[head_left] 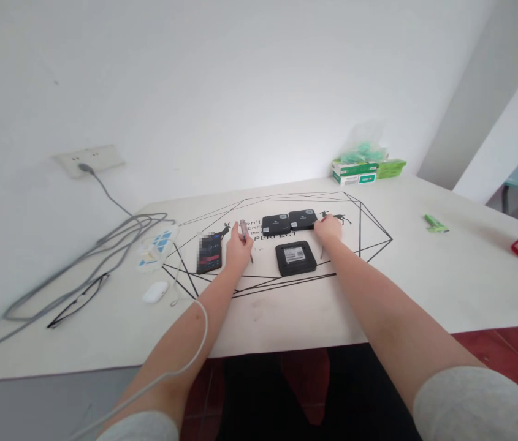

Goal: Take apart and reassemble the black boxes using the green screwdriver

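Note:
My left hand is closed around a screwdriver with a pinkish, see-through handle; its thin shaft points down toward the table. My right hand is closed at the right edge of a flat black box. A reddish bit shows at its fingertips and a thin shaft below the palm, which looks like a second screwdriver. Another black box lies against the first one's left side. Nearer to me, between my wrists, a third black box lies with its white label up.
Left of my left hand lies a phone. Further left are a white earbud case, a clear plastic case, glasses and a grey cable. Green-and-white boxes stand by the wall; a green wrapper lies right.

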### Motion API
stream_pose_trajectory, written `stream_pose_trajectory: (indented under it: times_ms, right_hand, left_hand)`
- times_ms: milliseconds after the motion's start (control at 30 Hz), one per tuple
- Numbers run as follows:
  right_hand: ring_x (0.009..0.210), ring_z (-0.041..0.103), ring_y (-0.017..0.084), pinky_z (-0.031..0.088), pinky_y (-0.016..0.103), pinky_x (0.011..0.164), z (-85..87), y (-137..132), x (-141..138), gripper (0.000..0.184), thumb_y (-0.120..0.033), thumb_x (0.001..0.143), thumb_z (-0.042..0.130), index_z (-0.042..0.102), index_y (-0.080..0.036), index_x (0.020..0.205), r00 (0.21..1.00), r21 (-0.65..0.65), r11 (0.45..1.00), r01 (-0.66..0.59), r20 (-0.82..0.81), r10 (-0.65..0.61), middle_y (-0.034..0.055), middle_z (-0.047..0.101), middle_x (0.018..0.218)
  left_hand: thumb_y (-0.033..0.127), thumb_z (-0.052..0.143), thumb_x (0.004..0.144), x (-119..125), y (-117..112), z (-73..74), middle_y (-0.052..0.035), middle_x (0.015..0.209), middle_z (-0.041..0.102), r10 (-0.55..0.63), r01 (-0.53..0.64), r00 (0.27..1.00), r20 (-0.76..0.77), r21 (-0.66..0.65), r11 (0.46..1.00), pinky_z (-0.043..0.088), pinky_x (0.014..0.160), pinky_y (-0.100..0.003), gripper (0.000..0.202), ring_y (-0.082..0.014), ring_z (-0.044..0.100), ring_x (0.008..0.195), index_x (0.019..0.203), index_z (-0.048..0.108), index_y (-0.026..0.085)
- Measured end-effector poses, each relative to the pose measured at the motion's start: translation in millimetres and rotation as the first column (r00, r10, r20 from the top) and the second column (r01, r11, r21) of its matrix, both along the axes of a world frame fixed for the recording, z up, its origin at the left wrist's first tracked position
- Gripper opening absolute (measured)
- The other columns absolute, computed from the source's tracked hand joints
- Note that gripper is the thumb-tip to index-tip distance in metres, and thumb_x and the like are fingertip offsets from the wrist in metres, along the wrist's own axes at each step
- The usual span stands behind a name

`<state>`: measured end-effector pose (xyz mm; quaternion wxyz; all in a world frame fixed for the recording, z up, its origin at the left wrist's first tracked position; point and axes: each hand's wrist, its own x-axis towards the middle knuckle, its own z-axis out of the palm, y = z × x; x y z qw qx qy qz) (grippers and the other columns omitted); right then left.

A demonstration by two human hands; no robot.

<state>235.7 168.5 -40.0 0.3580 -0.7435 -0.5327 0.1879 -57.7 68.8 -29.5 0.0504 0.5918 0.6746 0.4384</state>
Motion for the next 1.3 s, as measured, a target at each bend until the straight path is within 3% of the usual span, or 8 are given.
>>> stream_pose_trajectory:
  times_ms: [167,333,533,767,900,1000,1067,1300]
  right_hand:
    - [0.123,0.061,0.038,0.05,0.053,0.106,0.2,-4.0,-2.7,0.029,-0.027,0.086,0.057,0.065,-0.014,0.111,0.999,-0.013,0.999,-0.041,0.023,0.041,0.024,0.066,0.128]
    - [0.113,0.066,0.035,0.055,0.051,0.098,-1.3,-14.5,2.4,0.026,-0.027,0.086,0.057,0.066,-0.018,0.109,0.991,-0.005,0.992,-0.128,0.033,0.128,0.0185,0.072,0.116]
    - [0.111,0.067,0.036,0.056,0.05,0.094,-1.3,-23.2,8.8,0.026,-0.022,0.085,0.058,0.067,-0.019,0.108,0.975,-0.013,0.981,-0.195,0.103,0.195,0.0185,0.073,0.115]
    - [0.137,0.048,0.046,0.042,0.064,0.111,19.9,-46.8,-2.1,0.046,-0.02,0.087,0.058,0.062,-0.015,0.133,0.929,0.104,0.971,-0.216,0.327,0.171,0.0242,0.057,0.144]
    - [0.128,0.058,0.037,0.046,0.054,0.113,35.5,-63.6,-6.4,0.043,-0.041,0.099,0.055,0.066,-0.016,0.132,0.711,0.106,0.738,-0.666,0.386,0.587,0.0187,0.067,0.132]
    - [0.138,0.054,0.043,0.044,0.059,0.116,40.5,-74.1,-2.6,0.082,-0.067,0.081,0.076,0.059,-0.023,0.148,0.417,-0.122,0.482,-0.868,0.347,0.84,0.0168,0.061,0.149]
    - [0.148,0.045,0.048,0.04,0.064,0.119,41.4,-79.1,0.1,0.115,-0.068,0.06,0.09,0.049,-0.026,0.159,0.314,-0.269,0.39,-0.881,0.285,0.905,0.0167,0.05,0.162]
    - [0.149,0.043,0.046,0.036,0.064,0.124,31.1,-84.2,-17.4,0.114,-0.058,0.066,0.088,0.042,-0.021,0.164,0.337,-0.207,0.401,-0.892,0.286,0.897,0.0202,0.046,0.163]
  left_hand:
    - [0.023,0.066,0.091,5.4,5.2,-2.1,-0.0008,0.091,0.067,-0.026,0.013,0.962,0.27,0.049,0.999,0.056,0.074,-0.027,0.075,-0.0145,0.071,0.069,0.161,0.04,0.012]
    - [0.017,0.067,0.088,9.7,15.5,1.7,-0.0055,0.103,0.067,0.026,-0.084,0.759,0.65,0.059,0.995,0.06,0.065,-0.025,0.079,-0.0143,0.076,0.069,0.16,0.035,0.015]
    - [0.016,0.068,0.088,18.3,20.2,-5.1,-0.0043,0.105,0.067,-0.054,-0.113,0.696,0.716,0.183,0.977,0.061,0.062,-0.025,0.097,-0.0138,0.076,0.065,0.166,0.012,0.027]
    - [0.02,0.068,0.086,29.4,15.2,-8.5,-0.002,0.098,0.069,-0.172,0.112,0.738,0.653,0.134,0.985,0.059,0.057,-0.023,0.073,-0.0159,0.077,0.068,0.15,0.034,0.023]
    - [0.025,0.069,0.09,29.6,17.3,-8.5,-0.0029,0.096,0.073,-0.198,0.141,0.702,0.685,0.139,0.98,0.06,0.06,-0.025,0.069,-0.0148,0.075,0.066,0.147,0.032,0.022]
    - [0.028,0.069,0.093,30.7,19.3,-8.4,-0.0035,0.099,0.074,-0.189,0.113,0.633,0.75,0.152,0.982,0.062,0.065,-0.027,0.073,-0.015,0.076,0.068,0.151,0.026,0.024]
    - [0.029,0.07,0.094,31.6,19.9,-9.0,-0.0035,0.098,0.074,-0.2,0.102,0.602,0.773,0.173,0.98,0.063,0.069,-0.028,0.073,-0.0148,0.077,0.07,0.152,0.026,0.025]
    - [0.04,0.074,0.093,30.4,19.6,-11.1,-0.005,0.099,0.073,-0.211,0.092,0.608,0.765,0.196,0.976,0.064,0.071,-0.03,0.076,-0.0154,0.076,0.071,0.152,0.029,0.025]
